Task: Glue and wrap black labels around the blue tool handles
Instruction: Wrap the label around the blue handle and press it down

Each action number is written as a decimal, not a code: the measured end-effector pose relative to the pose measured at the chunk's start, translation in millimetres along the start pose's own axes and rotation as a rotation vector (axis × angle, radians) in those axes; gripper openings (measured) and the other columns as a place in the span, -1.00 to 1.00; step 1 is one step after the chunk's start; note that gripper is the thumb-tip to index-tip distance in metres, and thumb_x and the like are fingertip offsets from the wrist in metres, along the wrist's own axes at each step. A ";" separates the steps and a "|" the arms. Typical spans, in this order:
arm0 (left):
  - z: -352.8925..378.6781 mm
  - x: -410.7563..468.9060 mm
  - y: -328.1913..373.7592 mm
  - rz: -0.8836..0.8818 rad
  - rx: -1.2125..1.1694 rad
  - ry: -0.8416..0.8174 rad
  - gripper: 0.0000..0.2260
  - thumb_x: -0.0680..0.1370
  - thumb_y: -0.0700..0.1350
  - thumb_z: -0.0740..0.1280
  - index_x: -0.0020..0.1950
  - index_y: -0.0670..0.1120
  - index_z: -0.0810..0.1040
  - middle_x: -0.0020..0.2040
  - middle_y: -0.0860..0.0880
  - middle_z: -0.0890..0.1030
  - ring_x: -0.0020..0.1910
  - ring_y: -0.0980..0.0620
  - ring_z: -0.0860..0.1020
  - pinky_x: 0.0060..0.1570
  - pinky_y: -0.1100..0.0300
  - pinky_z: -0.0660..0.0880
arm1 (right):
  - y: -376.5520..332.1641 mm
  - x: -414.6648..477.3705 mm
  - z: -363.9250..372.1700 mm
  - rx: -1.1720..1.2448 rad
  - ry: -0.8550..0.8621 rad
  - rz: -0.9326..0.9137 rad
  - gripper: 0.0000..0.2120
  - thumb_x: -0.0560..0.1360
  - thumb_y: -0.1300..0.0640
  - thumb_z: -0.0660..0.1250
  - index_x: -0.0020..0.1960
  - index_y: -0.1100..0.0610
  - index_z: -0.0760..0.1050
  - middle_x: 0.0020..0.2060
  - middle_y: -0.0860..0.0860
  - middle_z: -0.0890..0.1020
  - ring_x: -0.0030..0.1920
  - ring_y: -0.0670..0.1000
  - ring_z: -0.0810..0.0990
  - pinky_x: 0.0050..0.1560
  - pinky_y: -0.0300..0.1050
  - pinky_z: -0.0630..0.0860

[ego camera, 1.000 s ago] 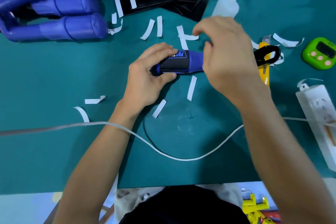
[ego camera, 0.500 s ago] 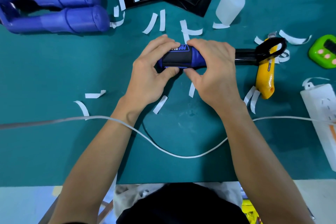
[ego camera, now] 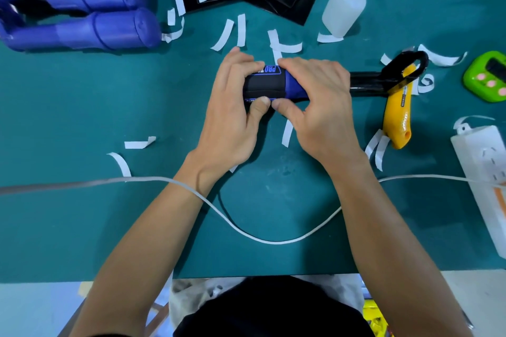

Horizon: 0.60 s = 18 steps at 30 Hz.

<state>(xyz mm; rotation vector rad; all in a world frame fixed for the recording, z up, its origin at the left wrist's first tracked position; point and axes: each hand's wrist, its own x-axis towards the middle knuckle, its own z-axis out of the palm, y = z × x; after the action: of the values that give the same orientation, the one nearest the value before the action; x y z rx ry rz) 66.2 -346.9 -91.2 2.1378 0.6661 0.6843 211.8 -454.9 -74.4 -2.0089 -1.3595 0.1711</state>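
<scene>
Left hand (ego camera: 230, 120) and right hand (ego camera: 323, 109) fingers (ego camera: 298, 64) pinch blue handle (ego camera: 293, 85) amid paper strips (ego camera: 241, 30).

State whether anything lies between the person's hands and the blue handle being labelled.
Nothing visible does. The left hand and right hand both grip the blue handle directly, pressing the black label wrapped around it.

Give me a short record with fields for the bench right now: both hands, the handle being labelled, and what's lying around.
left hand: grips the blue handle at its labelled end, thumb on the near edge
right hand: grips the handle beside the label
black label: wrapped round the handle
glue bottle: beyond the hands, untouched
spare handles: piled far left
yellow knife: right, partly under the tool's black end
white strips: scattered on the mat
</scene>
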 end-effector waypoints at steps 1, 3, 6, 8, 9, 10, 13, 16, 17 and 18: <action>0.4 -0.5 0.4 -0.006 0.009 -0.001 -0.67 0.63 -0.24 0.38 0.37 -0.22 0.43 0.35 0.00 0.39 0.52 -0.06 0.32 0.47 0.12 0.28 | 0.0 -0.2 0.1 0.007 0.004 0.003 -0.56 0.52 0.03 0.51 0.32 0.18 0.59 0.20 -0.03 0.66 0.16 0.09 0.56 0.34 -0.10 0.24; 0.4 -1.1 2.2 -0.025 0.022 0.000 -0.66 0.62 -0.25 0.37 0.38 -0.23 0.43 0.36 -0.02 0.37 0.52 -0.03 0.32 0.46 0.14 0.28 | -0.1 -0.3 0.3 0.025 0.012 0.008 -0.57 0.51 0.04 0.51 0.32 0.19 0.59 0.19 -0.03 0.66 0.15 0.09 0.55 0.34 -0.10 0.24; 0.1 -1.3 6.1 -0.072 0.025 0.012 -0.63 0.58 -0.28 0.37 0.38 -0.20 0.44 0.37 -0.02 0.37 0.46 0.12 0.34 0.41 0.20 0.31 | 0.5 -0.1 0.6 0.042 0.012 0.010 -0.58 0.52 0.06 0.51 0.31 0.19 0.59 0.18 -0.02 0.67 0.14 0.08 0.54 0.33 -0.13 0.23; 0.3 -1.1 8.1 -0.090 0.023 0.020 -0.62 0.56 -0.31 0.38 0.37 -0.21 0.44 0.35 -0.03 0.39 0.40 0.12 0.38 0.38 0.20 0.33 | 1.0 -0.1 0.6 0.047 0.011 0.015 -0.58 0.52 0.05 0.51 0.31 0.19 0.60 0.18 -0.02 0.67 0.14 0.08 0.54 0.33 -0.13 0.23; 0.5 -1.1 9.1 -0.095 0.019 0.024 -0.62 0.56 -0.32 0.38 0.37 -0.22 0.45 0.34 -0.04 0.40 0.37 0.12 0.39 0.37 0.20 0.34 | 1.1 -0.4 0.6 0.051 0.012 0.017 -0.58 0.52 0.05 0.51 0.31 0.19 0.60 0.19 -0.02 0.67 0.14 0.08 0.54 0.34 -0.13 0.23; 0.4 -0.9 10.0 -0.099 0.015 0.028 -0.62 0.55 -0.33 0.38 0.36 -0.23 0.45 0.33 -0.05 0.40 0.36 0.14 0.39 0.36 0.22 0.34 | 0.9 -0.6 0.6 0.055 0.012 0.019 -0.58 0.52 0.05 0.51 0.32 0.20 0.60 0.19 -0.01 0.67 0.15 0.08 0.54 0.34 -0.13 0.23; -0.1 -0.2 12.4 -0.104 0.004 0.038 -0.64 0.56 -0.34 0.38 0.35 -0.24 0.46 0.31 -0.11 0.43 0.36 0.20 0.37 0.34 0.25 0.33 | 0.7 -0.3 0.3 0.061 0.010 0.025 -0.58 0.52 0.05 0.51 0.32 0.19 0.60 0.20 -0.01 0.67 0.16 0.08 0.55 0.35 -0.14 0.22; -0.7 1.1 13.2 -0.111 -0.015 0.046 -0.65 0.56 -0.34 0.38 0.34 -0.24 0.47 0.29 -0.14 0.44 0.34 0.20 0.38 0.33 0.25 0.34 | 0.4 0.6 -0.3 0.064 0.002 0.030 -0.58 0.53 0.05 0.50 0.33 0.19 0.60 0.21 -0.01 0.67 0.17 0.09 0.55 0.36 -0.12 0.23; -0.6 1.5 13.0 -0.114 -0.018 0.051 -0.65 0.56 -0.33 0.38 0.34 -0.23 0.47 0.29 -0.13 0.44 0.34 0.20 0.39 0.32 0.26 0.34 | 0.3 0.8 -0.2 0.066 0.002 0.031 -0.59 0.53 0.05 0.50 0.32 0.19 0.60 0.21 -0.02 0.67 0.17 0.08 0.55 0.35 -0.12 0.23; -0.3 1.7 12.9 -0.116 -0.019 0.056 -0.65 0.56 -0.33 0.38 0.34 -0.23 0.47 0.29 -0.11 0.44 0.34 0.21 0.39 0.32 0.26 0.35 | 0.1 0.7 -0.1 0.068 0.003 0.034 -0.59 0.53 0.06 0.50 0.32 0.19 0.60 0.21 -0.02 0.67 0.16 0.07 0.55 0.35 -0.12 0.23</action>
<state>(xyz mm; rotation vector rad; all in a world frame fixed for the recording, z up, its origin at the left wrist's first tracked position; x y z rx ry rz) 70.2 -352.8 -80.3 2.0513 0.8038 0.6869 212.2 -454.4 -74.2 -1.9754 -1.3012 0.2267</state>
